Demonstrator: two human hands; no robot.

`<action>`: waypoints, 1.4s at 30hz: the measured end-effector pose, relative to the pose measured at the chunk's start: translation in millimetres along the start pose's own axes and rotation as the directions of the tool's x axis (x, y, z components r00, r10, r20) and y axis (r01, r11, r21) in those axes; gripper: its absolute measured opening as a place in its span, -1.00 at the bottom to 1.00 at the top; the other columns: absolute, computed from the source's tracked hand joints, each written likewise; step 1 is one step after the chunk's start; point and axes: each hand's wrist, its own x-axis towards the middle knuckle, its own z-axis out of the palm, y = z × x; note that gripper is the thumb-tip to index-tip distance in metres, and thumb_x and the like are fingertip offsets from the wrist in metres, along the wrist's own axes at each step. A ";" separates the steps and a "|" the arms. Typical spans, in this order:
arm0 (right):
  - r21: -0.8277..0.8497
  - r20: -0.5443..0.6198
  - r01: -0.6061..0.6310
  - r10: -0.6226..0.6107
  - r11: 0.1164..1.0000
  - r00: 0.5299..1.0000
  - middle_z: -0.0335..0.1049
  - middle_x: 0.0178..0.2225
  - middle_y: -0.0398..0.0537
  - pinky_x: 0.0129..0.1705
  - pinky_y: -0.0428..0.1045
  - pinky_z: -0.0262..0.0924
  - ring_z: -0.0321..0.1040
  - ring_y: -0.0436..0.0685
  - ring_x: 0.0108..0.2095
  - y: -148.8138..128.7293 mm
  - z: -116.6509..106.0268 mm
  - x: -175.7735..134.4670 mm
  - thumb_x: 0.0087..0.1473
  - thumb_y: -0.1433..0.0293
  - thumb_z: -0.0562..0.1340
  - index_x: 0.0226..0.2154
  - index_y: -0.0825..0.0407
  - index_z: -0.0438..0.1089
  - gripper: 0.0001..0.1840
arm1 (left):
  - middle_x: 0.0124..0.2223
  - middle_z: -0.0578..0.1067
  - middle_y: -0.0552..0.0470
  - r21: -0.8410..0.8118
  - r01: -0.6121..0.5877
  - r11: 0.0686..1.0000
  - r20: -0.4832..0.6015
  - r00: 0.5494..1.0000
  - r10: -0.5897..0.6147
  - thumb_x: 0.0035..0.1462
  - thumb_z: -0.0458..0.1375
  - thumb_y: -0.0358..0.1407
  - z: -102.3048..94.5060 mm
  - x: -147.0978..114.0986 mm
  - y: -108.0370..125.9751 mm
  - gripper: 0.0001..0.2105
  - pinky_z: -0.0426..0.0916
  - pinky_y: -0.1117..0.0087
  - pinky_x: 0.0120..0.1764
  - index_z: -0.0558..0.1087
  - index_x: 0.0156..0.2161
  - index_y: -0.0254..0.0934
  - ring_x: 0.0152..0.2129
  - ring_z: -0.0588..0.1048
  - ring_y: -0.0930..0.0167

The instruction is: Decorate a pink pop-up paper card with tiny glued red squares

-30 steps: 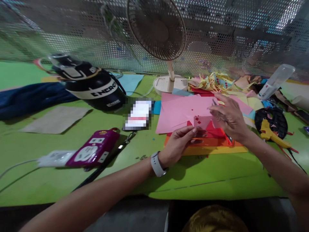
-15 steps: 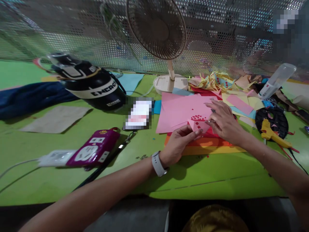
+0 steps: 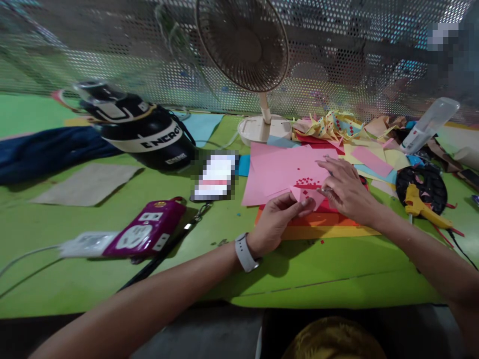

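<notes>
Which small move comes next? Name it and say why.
The right hand should probably pick up one of the loose red bits: they lie close by, and the left hand holds a small pink piece bearing a red diamond. Whether the right hand already pinches something is too small to tell.

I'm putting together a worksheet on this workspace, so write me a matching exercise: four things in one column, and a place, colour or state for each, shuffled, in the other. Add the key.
Things
1. Small folded pink paper
2. Glue gun
3. Big bottle
4. Fan

Places, colours, states
A. Black with a pale band
B. Standing near the perforated screen
C. Held in the left hand
D. Yellow, on the right side of the green table

Right pairs: 1-C, 2-D, 3-A, 4-B
</notes>
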 end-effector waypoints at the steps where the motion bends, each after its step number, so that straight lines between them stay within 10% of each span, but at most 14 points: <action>1: 0.002 0.003 -0.001 0.001 1.000 1.000 0.23 0.22 0.24 0.27 0.33 -0.01 0.03 0.33 0.29 0.0 0.1 0.0 0.30 0.36 0.02 -0.32 0.04 0.35 -0.75 | -0.44 0.57 0.11 0.004 0.001 1.000 0.000 1.000 -0.001 -0.12 0.44 -0.23 0.1 0.2 0.1 -0.76 0.48 0.39 -0.16 0.49 -0.52 -0.29 -0.42 0.55 0.48; 42: -0.022 0.005 -0.010 0.010 1.000 1.000 0.21 0.24 0.21 0.27 0.31 0.00 0.04 0.31 0.29 3.1 -0.4 -1.0 0.28 0.39 0.04 -0.30 0.04 0.36 -0.79 | -0.49 0.53 0.12 0.067 0.001 0.998 0.007 1.000 -0.002 -0.14 0.44 -0.19 -1.4 1.4 2.2 -0.71 0.47 0.46 -0.31 0.43 -0.55 -0.28 -0.50 0.53 0.49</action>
